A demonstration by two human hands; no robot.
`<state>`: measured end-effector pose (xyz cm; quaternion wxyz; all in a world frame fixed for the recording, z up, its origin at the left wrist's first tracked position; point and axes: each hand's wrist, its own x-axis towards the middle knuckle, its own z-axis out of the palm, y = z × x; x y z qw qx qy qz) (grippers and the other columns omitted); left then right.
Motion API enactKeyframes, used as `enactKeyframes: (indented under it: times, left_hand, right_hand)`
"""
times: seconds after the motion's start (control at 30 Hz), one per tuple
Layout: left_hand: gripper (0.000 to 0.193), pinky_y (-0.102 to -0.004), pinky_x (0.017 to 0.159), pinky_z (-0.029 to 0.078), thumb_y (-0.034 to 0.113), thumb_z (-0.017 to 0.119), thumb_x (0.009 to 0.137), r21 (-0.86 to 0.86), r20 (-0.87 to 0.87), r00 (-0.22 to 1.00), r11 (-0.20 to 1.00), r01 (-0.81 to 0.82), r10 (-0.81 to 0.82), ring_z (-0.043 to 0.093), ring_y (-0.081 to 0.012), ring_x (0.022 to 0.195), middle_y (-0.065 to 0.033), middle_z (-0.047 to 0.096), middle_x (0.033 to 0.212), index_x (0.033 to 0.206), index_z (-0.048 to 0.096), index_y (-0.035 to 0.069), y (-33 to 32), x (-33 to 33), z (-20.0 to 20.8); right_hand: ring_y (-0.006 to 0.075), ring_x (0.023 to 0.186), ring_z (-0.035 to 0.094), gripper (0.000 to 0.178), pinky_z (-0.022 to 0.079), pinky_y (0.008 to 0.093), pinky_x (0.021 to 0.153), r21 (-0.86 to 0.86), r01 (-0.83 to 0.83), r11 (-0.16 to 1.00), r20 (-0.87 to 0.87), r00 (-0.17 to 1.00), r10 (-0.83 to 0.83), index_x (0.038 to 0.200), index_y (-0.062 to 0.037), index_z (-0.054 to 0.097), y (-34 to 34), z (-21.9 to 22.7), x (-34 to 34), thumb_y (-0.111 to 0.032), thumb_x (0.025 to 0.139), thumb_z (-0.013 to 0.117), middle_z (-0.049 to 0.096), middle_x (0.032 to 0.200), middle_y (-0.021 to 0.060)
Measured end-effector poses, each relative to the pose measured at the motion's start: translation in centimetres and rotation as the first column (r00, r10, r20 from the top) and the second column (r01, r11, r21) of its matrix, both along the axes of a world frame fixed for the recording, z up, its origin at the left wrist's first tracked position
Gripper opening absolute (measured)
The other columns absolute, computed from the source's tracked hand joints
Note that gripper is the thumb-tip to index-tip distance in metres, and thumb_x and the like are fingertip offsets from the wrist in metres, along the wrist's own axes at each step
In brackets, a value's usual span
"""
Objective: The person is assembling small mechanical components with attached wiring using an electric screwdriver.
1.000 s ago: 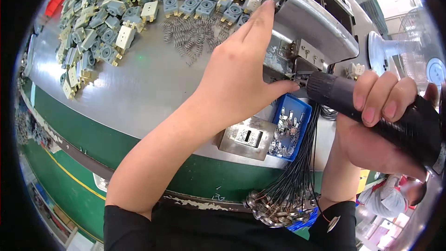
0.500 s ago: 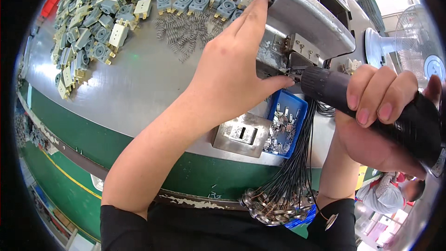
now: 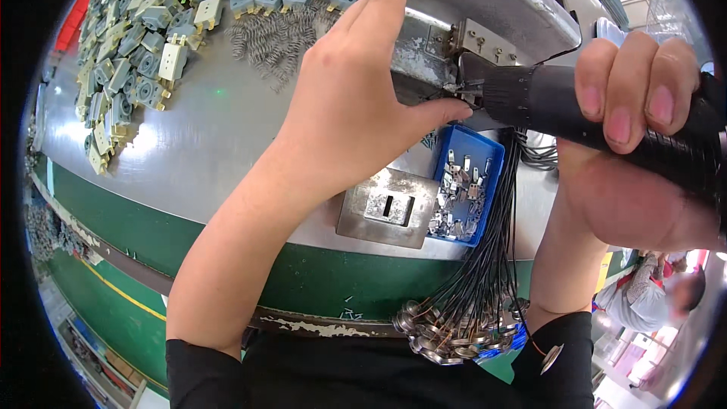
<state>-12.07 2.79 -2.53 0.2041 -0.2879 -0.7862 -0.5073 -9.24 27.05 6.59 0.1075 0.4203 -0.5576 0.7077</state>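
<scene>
My right hand [image 3: 636,144] is wrapped round a black electric screwdriver [image 3: 547,100], held almost level. Its nose points left at a metal fixture [image 3: 424,49], next to a small block with screws [image 3: 488,42]. My left hand [image 3: 348,91] lies spread over the fixture's left side. Its fingers stretch up towards the top edge of the picture, and its thumb reaches right to just by the screwdriver's tip. The small part at the tip is mostly hidden by thumb and tool. A bent sheet-metal guard [image 3: 507,0] stands behind the fixture.
Grey and cream sockets [image 3: 173,60] are heaped at the far left, beside loose springs [image 3: 265,42]. Nearer are a slotted metal block [image 3: 388,208] and a blue tray [image 3: 492,197] of small metal terminals. Black wires [image 3: 500,250] with round metal discs [image 3: 447,333] hang over the table edge.
The screwdriver has tilted closer to level, and my right hand has risen a little in the picture. The bench has shifted slightly left in view. My left thumb stays by the tip.
</scene>
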Motion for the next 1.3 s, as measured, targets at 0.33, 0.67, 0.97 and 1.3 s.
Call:
enactKeyframes:
  times: [0.33,0.67,0.97,1.3]
  left_hand:
    - [0.118,-0.0437,0.112,0.048,0.02,0.098,0.065,-0.002,0.039,0.999,1.0,0.022,-0.022,0.056,-0.0404,0.137,-0.0298,0.055,0.149,0.158,0.032,-0.011,0.0,0.3,0.2]
    - [0.118,-0.0426,0.112,0.048,0.018,0.099,0.065,-0.008,0.062,0.996,0.998,0.057,-0.057,0.057,-0.0383,0.136,-0.0288,0.056,0.148,0.158,0.032,-0.011,-0.3,0.2,0.3]
    - [0.118,-0.0417,0.112,0.048,0.016,0.099,0.065,-0.053,0.089,0.994,0.996,0.066,-0.061,0.058,-0.0363,0.136,-0.0278,0.057,0.147,0.158,0.032,-0.011,0.1,0.4,0.4]
    - [0.117,-0.0407,0.113,0.048,0.014,0.099,0.065,-0.041,0.099,0.995,0.999,0.026,-0.022,0.059,-0.0341,0.135,-0.0268,0.058,0.146,0.158,0.032,-0.01,0.4,0.2,0.2]
  right_hand:
    - [0.0221,0.075,0.063,0.097,0.052,0.0415,0.067,0.019,0.027,0.999,0.05,0.998,-0.028,0.157,-0.0096,0.037,0.6,-0.1,0.1,-0.074,0.09,0.062,0.063,0.099,0.006]
    - [0.0214,0.074,0.063,0.094,0.051,0.0408,0.065,0.035,0.068,0.997,0.085,0.994,-0.07,0.155,-0.0096,0.039,1.8,0.4,0.8,-0.076,0.091,0.059,0.063,0.099,0.0057]
    - [0.0208,0.073,0.062,0.093,0.05,0.0401,0.064,0.009,0.079,0.997,0.124,0.989,-0.08,0.153,-0.0095,0.041,-1.2,-0.9,-0.2,-0.077,0.091,0.055,0.062,0.098,0.0054]
    - [0.0202,0.072,0.061,0.091,0.049,0.0393,0.063,0.043,0.044,0.998,0.146,0.988,-0.05,0.151,-0.0095,0.043,-3.9,0.3,-0.9,-0.079,0.092,0.052,0.062,0.098,0.005]
